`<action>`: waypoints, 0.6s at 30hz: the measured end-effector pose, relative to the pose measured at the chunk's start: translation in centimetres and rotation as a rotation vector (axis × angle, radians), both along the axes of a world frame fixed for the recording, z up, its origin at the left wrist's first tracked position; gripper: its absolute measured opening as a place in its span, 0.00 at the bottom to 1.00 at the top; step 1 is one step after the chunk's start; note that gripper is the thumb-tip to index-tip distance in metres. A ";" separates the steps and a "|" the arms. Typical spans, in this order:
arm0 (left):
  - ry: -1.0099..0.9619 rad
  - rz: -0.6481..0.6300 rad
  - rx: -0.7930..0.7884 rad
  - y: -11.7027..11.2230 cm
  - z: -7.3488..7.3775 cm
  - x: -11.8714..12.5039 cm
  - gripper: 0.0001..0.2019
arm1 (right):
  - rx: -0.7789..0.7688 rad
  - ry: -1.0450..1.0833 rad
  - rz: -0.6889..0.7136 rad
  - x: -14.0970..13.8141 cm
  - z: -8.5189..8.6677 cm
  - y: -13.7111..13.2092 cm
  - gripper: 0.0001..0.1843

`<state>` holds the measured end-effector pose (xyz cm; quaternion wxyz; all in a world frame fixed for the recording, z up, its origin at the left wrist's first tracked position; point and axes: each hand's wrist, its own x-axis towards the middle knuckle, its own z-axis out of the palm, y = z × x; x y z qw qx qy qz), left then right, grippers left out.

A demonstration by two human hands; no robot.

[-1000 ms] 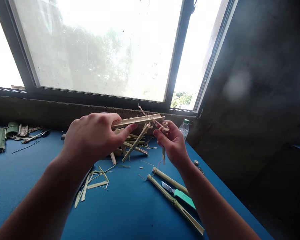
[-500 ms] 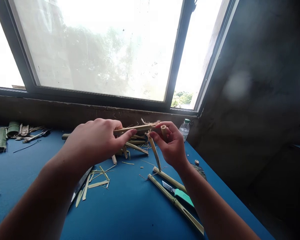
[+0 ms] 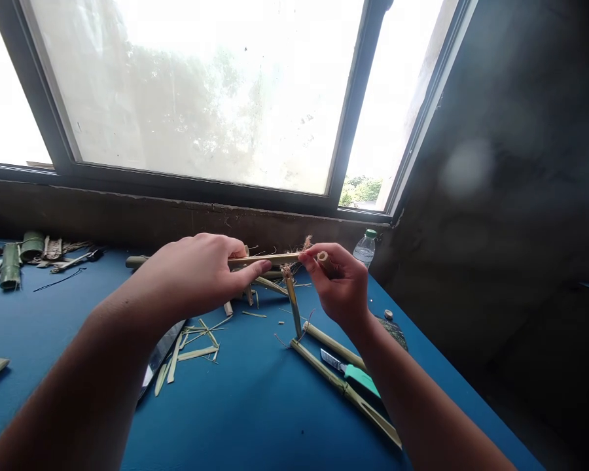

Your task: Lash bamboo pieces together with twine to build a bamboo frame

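My left hand (image 3: 201, 271) grips a pale split bamboo strip (image 3: 279, 259) between thumb and fingers, holding it level above the table. At the strip's right end my right hand (image 3: 341, 278) pinches it with thumb and forefinger. A short hollow bamboo tube (image 3: 324, 263) is tucked in the curled fingers of my right hand. Frayed twine (image 3: 287, 269) is wound around a joint beside the right fingertips, and a thinner bamboo stick (image 3: 294, 304) hangs down from it. Behind the left hand, part of the strip is hidden.
On the blue table (image 3: 235, 418) lie a green utility knife (image 3: 360, 378), a bamboo stick with a slit end (image 3: 346, 390), another stick (image 3: 336, 343) and shavings (image 3: 196, 353). A shiny blade (image 3: 161, 356) is partly under my left arm. A water bottle (image 3: 364, 250) stands at the back right.
The hanging stick has swung to a steeper angle, its lower end shifting left. Both hands keep hold of the strip, which now lies more level. The view has shifted slightly.
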<state>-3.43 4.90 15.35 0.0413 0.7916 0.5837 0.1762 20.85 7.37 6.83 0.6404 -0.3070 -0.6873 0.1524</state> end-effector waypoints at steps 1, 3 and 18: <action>0.009 -0.015 -0.012 0.2 -0.2 0.0 0.25 | -0.010 0.014 0.016 -0.1 0.1 -0.1 0.05; 0.010 -0.065 -0.026 0.6 -0.8 0.1 0.24 | -0.043 0.030 0.060 -0.3 0.3 -0.2 0.06; -0.291 -0.313 0.199 2.3 -3.2 2.5 0.26 | -0.379 0.000 0.330 0.1 0.6 0.6 0.17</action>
